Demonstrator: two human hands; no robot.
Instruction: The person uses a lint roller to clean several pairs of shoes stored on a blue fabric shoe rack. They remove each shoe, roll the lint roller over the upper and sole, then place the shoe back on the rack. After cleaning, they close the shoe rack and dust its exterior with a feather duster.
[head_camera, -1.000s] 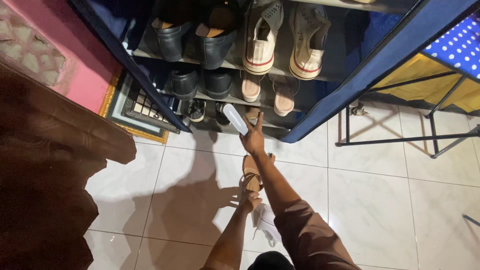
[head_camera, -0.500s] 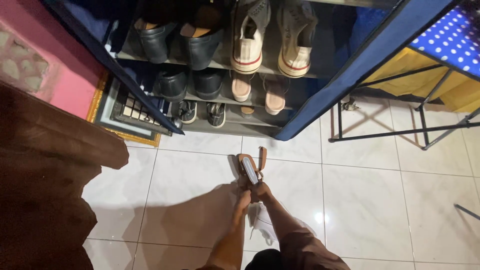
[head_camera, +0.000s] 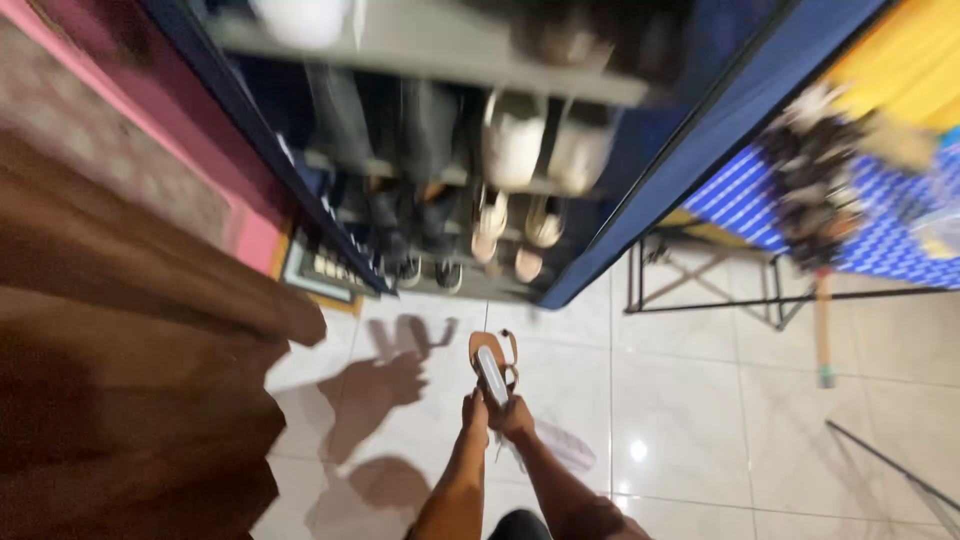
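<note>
My left hand (head_camera: 474, 412) and my right hand (head_camera: 518, 416) meet low over the white tiled floor (head_camera: 680, 420). Together they hold up a brown strappy sandal (head_camera: 497, 347). A pale, oblong flat thing (head_camera: 491, 375) lies against the sandal's sole, gripped from the right hand's side; the blur hides what it is. My left hand closes on the sandal's heel end. Beyond the hands stands a blue fabric-sided shoe rack (head_camera: 660, 190) with several pairs of shoes (head_camera: 520, 150) on its shelves.
A whitish item (head_camera: 563, 446) lies on the tiles just right of my hands. A dark brown wooden piece (head_camera: 130, 330) fills the left. A black metal frame (head_camera: 700, 290) with blue patterned cloth (head_camera: 880, 215) stands at right. A small mat (head_camera: 318, 272) lies by the rack.
My right hand has drawn back from the rack's lower shelf with the pale thing and joined the left hand at the sandal. The camera has swung upward and the view is blurred.
</note>
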